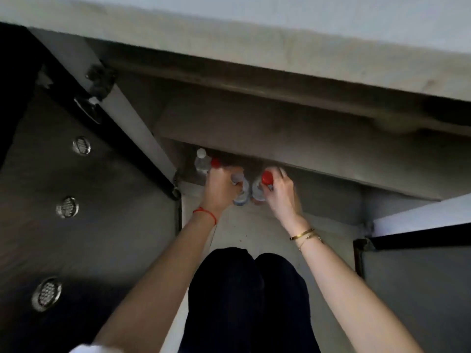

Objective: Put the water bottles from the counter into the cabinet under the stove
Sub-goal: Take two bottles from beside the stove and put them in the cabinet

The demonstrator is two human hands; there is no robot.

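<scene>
Lowering two bottles into open cabinet (254,159) at frame centre. My left hand (220,188) clenched round clear-capped bottle (240,192); my right hand (279,191) grips red-capped bottle (260,188). They stand almost touching. Two more bottles (204,161) stand behind, upper left. Risk: knuckles nudge rear pair, bottles topple on release.

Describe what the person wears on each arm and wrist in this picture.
Both forearms are bare. The left wrist carries a thin red string bracelet; a bit of white sleeve shows near the elbow. The right wrist has a gold bangle and a fine gold chain.
</scene>
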